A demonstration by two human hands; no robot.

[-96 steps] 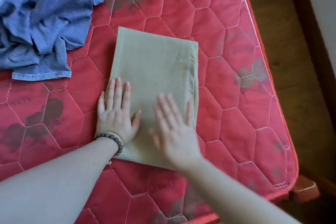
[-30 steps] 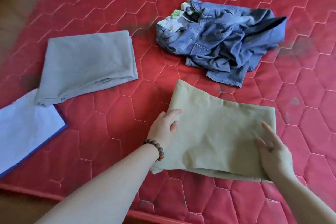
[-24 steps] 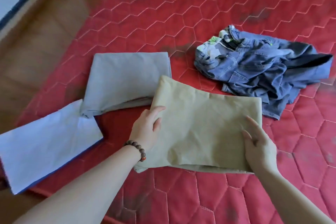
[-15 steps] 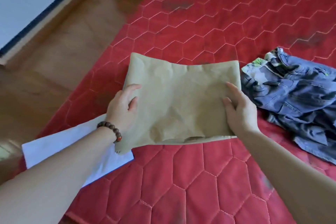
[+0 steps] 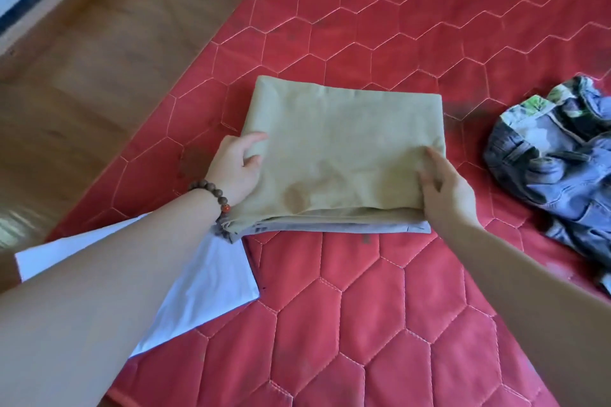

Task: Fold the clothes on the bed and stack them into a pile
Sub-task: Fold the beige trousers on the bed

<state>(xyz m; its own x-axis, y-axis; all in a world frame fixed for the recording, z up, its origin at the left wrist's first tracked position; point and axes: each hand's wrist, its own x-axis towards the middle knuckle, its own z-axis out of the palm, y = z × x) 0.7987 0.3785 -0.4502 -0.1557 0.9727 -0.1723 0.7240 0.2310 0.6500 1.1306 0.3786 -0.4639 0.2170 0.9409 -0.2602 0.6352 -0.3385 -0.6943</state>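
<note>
A folded khaki garment [image 5: 340, 145] lies on top of a folded grey garment [image 5: 330, 228], whose near edge peeks out beneath it, on the red quilted mattress [image 5: 363, 307]. My left hand [image 5: 236, 168], with a bead bracelet on the wrist, grips the khaki garment's left edge, thumb on top. My right hand [image 5: 446, 188] holds its near right corner, thumb on top and fingers underneath. A crumpled pile of blue denim clothes [image 5: 555, 168] lies unfolded to the right.
A flat white folded cloth [image 5: 205, 281] lies at the near left of the mattress, partly under my left forearm. The mattress edge runs diagonally at the left, with wooden floor [image 5: 99, 59] beyond and a white wall with dark skirting at top left.
Both hands carried the folded khaki garment leftwards across the bed and lowered it onto the folded grey garment, which it now covers. The view swung left with it.
</note>
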